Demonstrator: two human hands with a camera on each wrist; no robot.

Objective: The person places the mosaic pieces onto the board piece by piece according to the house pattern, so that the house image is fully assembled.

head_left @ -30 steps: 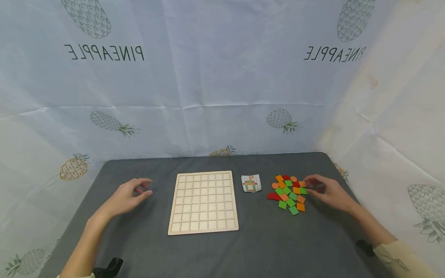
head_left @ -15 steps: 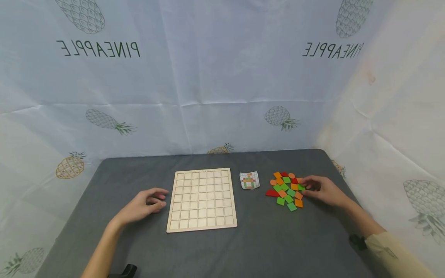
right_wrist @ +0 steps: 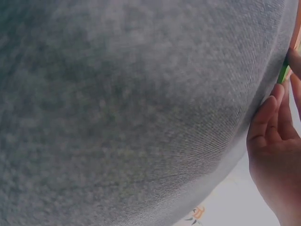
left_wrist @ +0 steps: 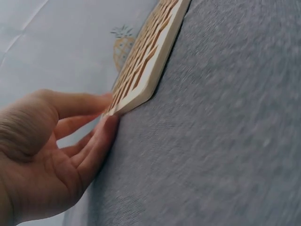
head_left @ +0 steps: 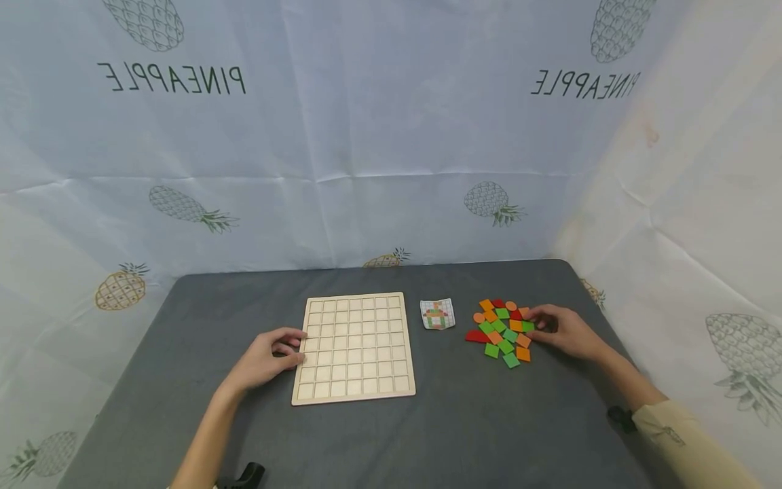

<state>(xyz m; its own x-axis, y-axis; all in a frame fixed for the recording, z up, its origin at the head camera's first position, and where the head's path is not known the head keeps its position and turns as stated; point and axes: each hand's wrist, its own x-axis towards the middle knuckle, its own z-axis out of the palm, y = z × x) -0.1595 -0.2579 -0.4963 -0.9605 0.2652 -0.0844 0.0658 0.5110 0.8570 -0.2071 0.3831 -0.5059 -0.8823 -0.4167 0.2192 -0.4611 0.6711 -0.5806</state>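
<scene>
My left hand (head_left: 265,356) pinches the left edge of a pale wooden grid board (head_left: 354,348) lying on the table. In the left wrist view one fingertip lies at the grid side of the board (left_wrist: 153,77), with others against its edge. On the right, my right hand (head_left: 565,331) rests at the outer side of a loose group of flat tiles. Its thumb and index finger stand apart on either side of a green square tile (head_left: 528,327). A green edge (right_wrist: 283,73) shows beside the fingertips in the right wrist view.
Orange, green and red tiles (head_left: 506,346) lie close together, with squares, rounds and a long red piece (head_left: 477,336). Between board and tiles lies a small printed pattern card (head_left: 437,314). A dark grey cloth (head_left: 391,441) covers the table. Pineapple-print curtains hang behind and beside it.
My left hand has moved right from beside the board to its left edge and taken hold there. My right hand stays by the tiles. The head view has shifted slightly.
</scene>
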